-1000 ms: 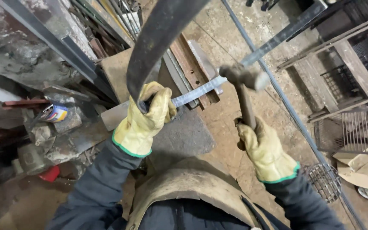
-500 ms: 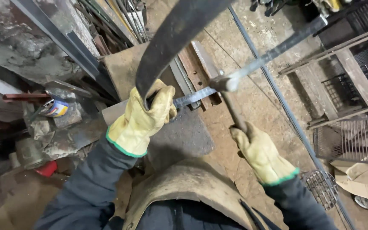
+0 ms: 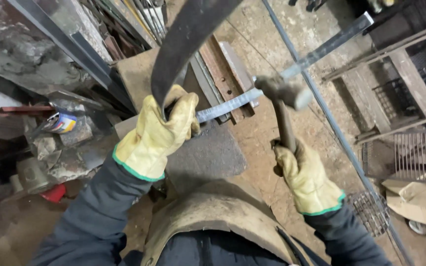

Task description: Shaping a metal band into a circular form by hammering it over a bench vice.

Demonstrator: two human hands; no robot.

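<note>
My left hand, in a yellow leather glove, grips a long flat steel bar. The bar runs from the glove up to the far right. One end of it curves upward as a wide dark band above my glove. My right hand, also gloved in yellow, holds the wooden handle of a hammer. The hammer's head hovers just above the flat bar, a little right of my left hand. Below the bar lies a dark grey anvil block.
Rusty steel sections lie on a block behind the anvil. A thin rod runs diagonally across the dirt floor. Wire grids, a metal frame and cardboard stand at right. Clutter, a small can and steel profiles fill the left.
The hammer came down onto the bar half a second ago and has since risen off it again. My left hand kept its grip on the bar.
</note>
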